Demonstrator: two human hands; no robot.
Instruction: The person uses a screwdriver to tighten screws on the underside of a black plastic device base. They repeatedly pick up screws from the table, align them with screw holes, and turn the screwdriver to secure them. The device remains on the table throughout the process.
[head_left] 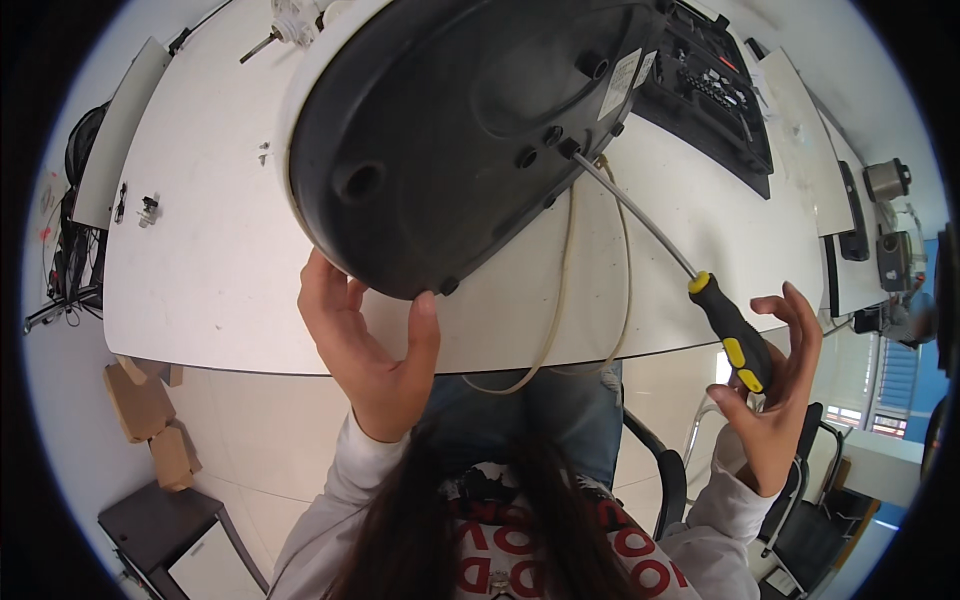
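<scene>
A large appliance (430,190) with a rounded black underside and a white shell is tilted up on the table. My left hand (375,345) grips its near lower end, thumb on the black rim and fingers around the white side. A screwdriver (730,335) with a black and yellow handle slants across, its tip in a recessed hole near the right edge of the underside. My right hand (775,390) is loosely curled around the handle's end, the upper fingers standing off it. Where the palm meets the handle is partly hidden.
An open black tool case (710,100) lies at the far right. A pale cord (566,290) loops from beside the appliance over the table's front edge. Small parts (148,210) lie at the left, and a white mechanical part (295,22) at the back.
</scene>
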